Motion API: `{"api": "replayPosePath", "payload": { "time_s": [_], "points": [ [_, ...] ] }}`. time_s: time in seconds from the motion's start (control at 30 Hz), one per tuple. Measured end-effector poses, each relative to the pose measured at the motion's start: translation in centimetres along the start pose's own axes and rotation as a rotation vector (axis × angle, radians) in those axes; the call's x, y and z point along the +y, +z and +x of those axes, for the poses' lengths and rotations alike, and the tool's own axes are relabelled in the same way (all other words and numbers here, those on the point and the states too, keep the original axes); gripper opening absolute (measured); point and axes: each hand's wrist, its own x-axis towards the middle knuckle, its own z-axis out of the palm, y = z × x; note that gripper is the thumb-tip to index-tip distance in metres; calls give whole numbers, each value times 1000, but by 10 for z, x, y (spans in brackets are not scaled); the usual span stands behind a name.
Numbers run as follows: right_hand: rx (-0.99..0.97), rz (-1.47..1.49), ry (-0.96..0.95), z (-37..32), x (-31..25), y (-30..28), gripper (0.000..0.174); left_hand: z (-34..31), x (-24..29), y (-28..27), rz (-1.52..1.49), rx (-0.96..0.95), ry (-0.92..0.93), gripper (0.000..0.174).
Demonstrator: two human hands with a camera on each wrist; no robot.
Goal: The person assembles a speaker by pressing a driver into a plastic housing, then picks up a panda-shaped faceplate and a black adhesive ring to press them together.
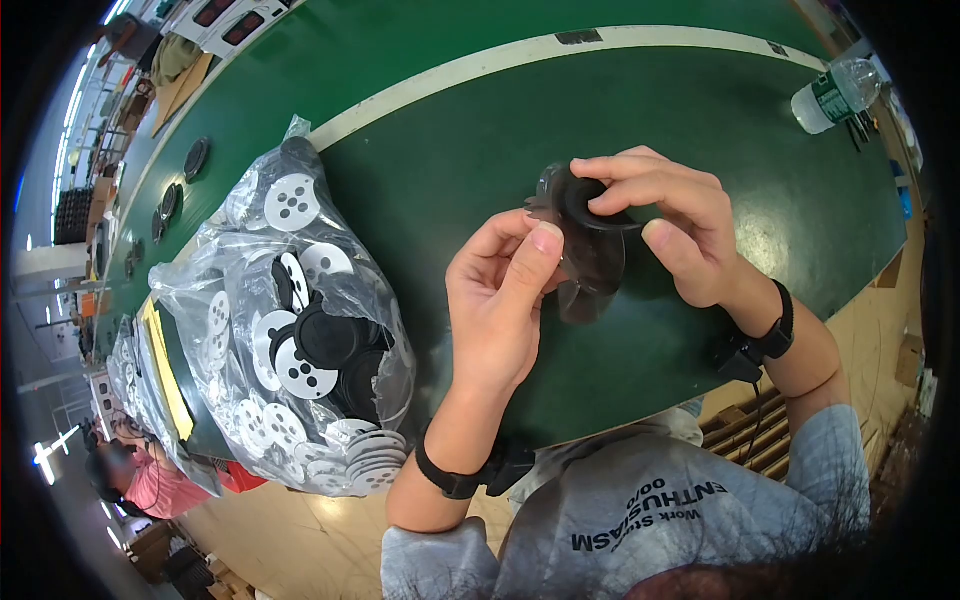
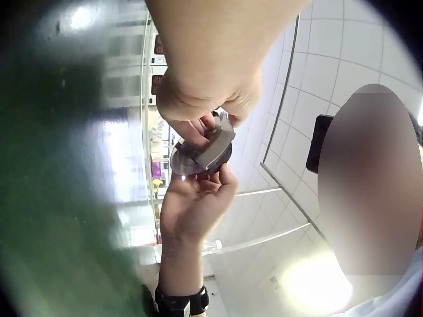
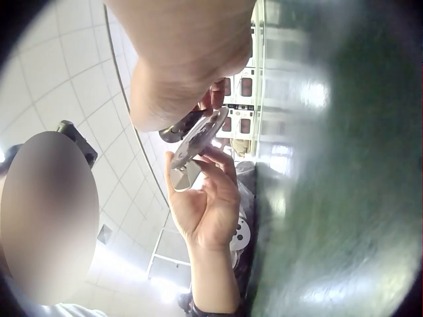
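In the head view, my left hand (image 1: 505,290) pinches a dark translucent film piece (image 1: 592,285) between thumb and fingers. My right hand (image 1: 685,220) grips a black round part (image 1: 585,205) by its edge, with fingertips over its raised centre. Film and black part overlap between the two hands, above the green table (image 1: 700,110). From the left wrist, a clear rounded edge and a pale strip (image 2: 218,146) show between the hands. The right wrist view shows the film piece (image 3: 198,139) tilted, with the black part (image 3: 178,127) beside it under the right fingers.
Left of the hands lies a clear plastic bag (image 1: 230,250) with several black caps (image 1: 330,335) and white discs with dark dots (image 1: 293,203). A water bottle (image 1: 838,95) lies at the far right. Black round pieces (image 1: 197,157) lie farther left; another person (image 1: 160,480) is beyond.
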Motion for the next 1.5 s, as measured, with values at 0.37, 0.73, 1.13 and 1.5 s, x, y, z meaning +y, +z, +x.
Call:
{"api": "replayPosePath", "payload": {
  "time_s": [0.37,0.73,1.13,1.5],
  "points": [
    [-29,-57,15,2,-1,1,24,1,5,2,-57,75,-123,19],
    [-11,-59,31,1,1,4,22,2,7,3,-72,42,-146,25],
    [-19,-90,19,1,1,4,22,2,6,2,-83,18,-142,30],
    [-27,-105,-1,1,3,4,22,3,6,3,-63,22,-152,32]
  ]
}}
